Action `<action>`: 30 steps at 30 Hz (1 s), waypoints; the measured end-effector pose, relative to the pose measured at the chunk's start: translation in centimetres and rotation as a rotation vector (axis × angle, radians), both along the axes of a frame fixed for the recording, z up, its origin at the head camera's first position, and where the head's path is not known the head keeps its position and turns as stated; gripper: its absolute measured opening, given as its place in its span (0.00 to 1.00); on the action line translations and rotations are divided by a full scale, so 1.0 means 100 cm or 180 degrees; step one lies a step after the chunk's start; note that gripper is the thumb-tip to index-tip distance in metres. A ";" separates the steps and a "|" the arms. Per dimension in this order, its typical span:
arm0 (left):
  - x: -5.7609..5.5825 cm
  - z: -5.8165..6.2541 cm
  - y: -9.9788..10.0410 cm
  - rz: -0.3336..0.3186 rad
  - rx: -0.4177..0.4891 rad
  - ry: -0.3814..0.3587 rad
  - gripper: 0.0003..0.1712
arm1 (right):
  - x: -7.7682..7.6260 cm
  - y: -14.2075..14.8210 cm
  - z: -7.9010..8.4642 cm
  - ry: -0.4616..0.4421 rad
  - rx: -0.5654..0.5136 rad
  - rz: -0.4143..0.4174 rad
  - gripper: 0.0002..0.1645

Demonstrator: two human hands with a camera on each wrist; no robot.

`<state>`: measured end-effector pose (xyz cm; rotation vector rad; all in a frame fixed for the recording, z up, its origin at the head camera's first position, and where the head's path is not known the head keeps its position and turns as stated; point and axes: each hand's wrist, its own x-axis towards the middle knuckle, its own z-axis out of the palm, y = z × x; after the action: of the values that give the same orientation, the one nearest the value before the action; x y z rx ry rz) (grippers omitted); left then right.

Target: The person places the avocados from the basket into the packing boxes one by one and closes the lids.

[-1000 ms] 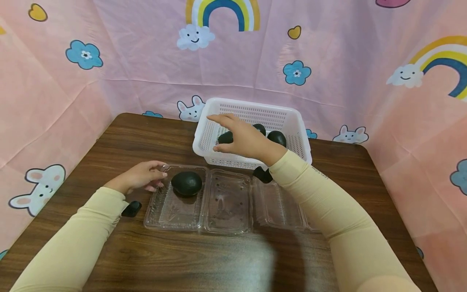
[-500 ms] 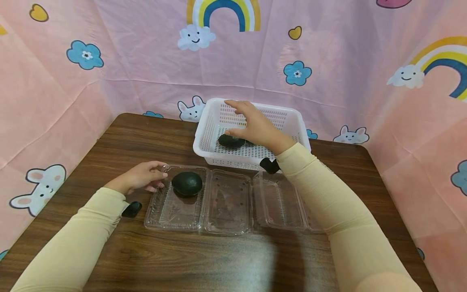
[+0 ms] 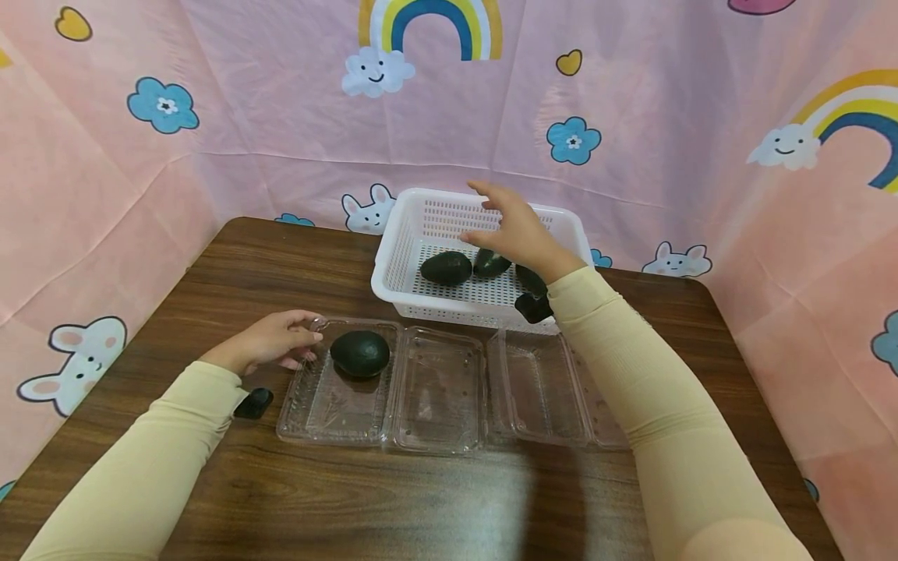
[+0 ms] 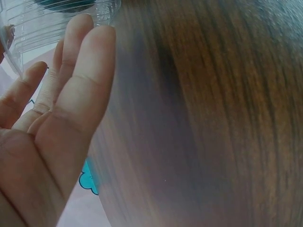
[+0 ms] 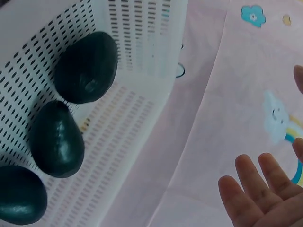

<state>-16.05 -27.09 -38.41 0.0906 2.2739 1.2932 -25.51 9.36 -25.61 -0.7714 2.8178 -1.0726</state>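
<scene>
My right hand is held over the white plastic basket, fingers and thumb spread with nothing between them. Inside the basket are dark green avocados: one at the left, one in the middle, and a third partly hidden under my right wrist in the head view. My left hand rests at the back left corner of an opened clear plastic clamshell box, its fingers loosely extended at the rim. A single avocado lies toward the back of that box's left half.
A second opened clear clamshell box lies to the right, partly under my right forearm. Both boxes and the basket stand on a dark wooden table. A pink patterned cloth hangs behind and at both sides.
My right hand has moved right and back across the basket, uncovering the left and middle avocados. The left hand and the avocado in the box have stayed in place.
</scene>
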 end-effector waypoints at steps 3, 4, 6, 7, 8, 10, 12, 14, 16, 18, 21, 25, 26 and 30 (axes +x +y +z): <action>0.000 0.001 -0.001 -0.0001 0.0005 0.0008 0.36 | -0.005 0.005 -0.001 -0.0031 -0.0063 -0.0113 0.49; 0.001 0.001 -0.001 -0.0002 0.0008 0.0009 0.36 | -0.007 0.006 -0.001 -0.0046 -0.0098 -0.0142 0.49; 0.001 0.001 -0.001 0.0001 0.0009 0.0011 0.36 | -0.010 0.009 -0.002 -0.0050 -0.0162 -0.0190 0.49; 0.001 0.001 -0.001 0.0002 0.0010 0.0012 0.36 | -0.012 0.011 -0.003 -0.0061 -0.0197 -0.0205 0.49; 0.001 0.001 -0.001 0.0003 0.0008 0.0012 0.36 | -0.013 0.012 -0.003 -0.0079 -0.0222 -0.0223 0.49; 0.001 0.002 -0.001 0.0010 0.0009 0.0003 0.36 | -0.015 0.014 -0.004 -0.0115 -0.0258 -0.0253 0.49; 0.001 0.002 -0.001 0.0017 0.0004 -0.0001 0.36 | -0.017 0.017 -0.004 -0.0146 -0.0275 -0.0298 0.49; 0.001 0.003 -0.001 0.0018 -0.0004 -0.0001 0.36 | -0.019 0.018 -0.005 -0.0174 -0.0287 -0.0351 0.49; 0.001 0.003 -0.001 0.0019 -0.0009 -0.0006 0.36 | -0.021 0.020 -0.006 -0.0177 -0.0298 -0.0397 0.49; 0.001 0.003 -0.001 0.0015 -0.0007 -0.0011 0.36 | -0.022 0.021 -0.006 -0.0188 -0.0294 -0.0460 0.49; 0.001 0.003 0.000 0.0006 0.0004 -0.0013 0.35 | -0.026 0.024 -0.009 -0.0230 -0.0296 -0.0542 0.49; 0.001 0.002 0.000 -0.0004 0.0022 -0.0001 0.35 | -0.031 0.027 -0.012 -0.0273 -0.0281 -0.0616 0.48; 0.001 0.002 0.000 -0.0005 0.0027 0.0002 0.35 | -0.032 0.028 -0.013 -0.0274 -0.0273 -0.0630 0.48; 0.002 0.003 0.001 -0.0001 0.0030 0.0002 0.34 | -0.037 0.032 -0.017 -0.0297 -0.0264 -0.0692 0.49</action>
<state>-15.88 -27.04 -38.14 0.0948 2.2685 1.3041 -29.20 12.52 -27.29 -0.4132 2.8429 -1.2257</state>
